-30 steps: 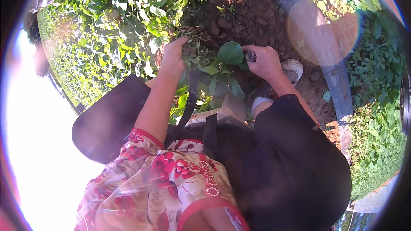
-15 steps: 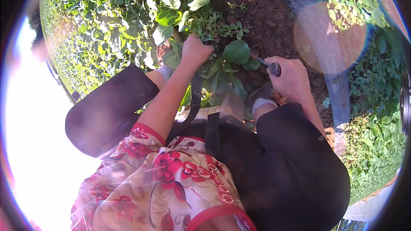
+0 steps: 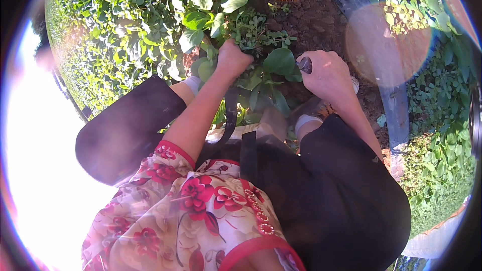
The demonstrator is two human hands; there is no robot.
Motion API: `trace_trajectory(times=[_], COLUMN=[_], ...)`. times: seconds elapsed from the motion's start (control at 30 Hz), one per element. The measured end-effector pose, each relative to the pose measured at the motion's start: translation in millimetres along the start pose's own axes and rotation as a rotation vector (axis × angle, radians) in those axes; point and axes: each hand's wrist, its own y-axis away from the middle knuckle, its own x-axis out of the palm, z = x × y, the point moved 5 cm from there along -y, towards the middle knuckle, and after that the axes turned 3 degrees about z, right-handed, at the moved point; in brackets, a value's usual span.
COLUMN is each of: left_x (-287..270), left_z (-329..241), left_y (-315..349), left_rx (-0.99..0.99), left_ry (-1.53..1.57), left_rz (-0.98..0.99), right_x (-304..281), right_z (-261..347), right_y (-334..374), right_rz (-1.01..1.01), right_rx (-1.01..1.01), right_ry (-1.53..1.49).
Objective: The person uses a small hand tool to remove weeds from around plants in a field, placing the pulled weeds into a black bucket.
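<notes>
My right grip (image 3: pixel 327 73): wrapped round a dark tool handle (image 3: pixel 305 65), just right of a broad leaf (image 3: pixel 279 61), near brown soil (image 3: pixel 321 27) | My left grip (image 3: pixel 235 60): curled beside small-leaved plants (image 3: pixel 251 29); whether it holds any, I cannot tell

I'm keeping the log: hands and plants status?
Left hand closed among small-leaved green plants. Right hand: grip on dark, round-ended handle. Broad, rounded green leaf between hands.

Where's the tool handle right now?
Head view, upper part and right of centre: the tool handle is gripped in the right hand, just right of the broad round leaf.
</notes>
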Motion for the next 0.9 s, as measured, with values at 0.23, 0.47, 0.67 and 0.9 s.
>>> trace_trajectory(times=[0.23, 0.47, 0.67, 0.9], left_x=[2.1, -6.5, -42.2, -90.3], left_z=[-15.3, -20.3, -38.1, -70.2], left_y=[8.1, 21.6, 24.6, 35.9], left_rx=[-0.055, 0.182, 0.119, 0.091], left_ry=[0.220, 0.447, 0.764, 0.948], left_rz=[0.103, 0.114, 0.092, -0.061], right_x=[33.0, 50.3, 5.4, -18.7], right_z=[-37.0, -36.5, -38.8, -35.8], right_y=[14.2, 31.7, 43.6, 57.6], right_rz=[-0.029, -0.165, -0.087, -0.272], right_rx=[0.100, 0.025, 0.151, 0.124], right_ry=[-0.269, -0.396, -0.305, -0.261])
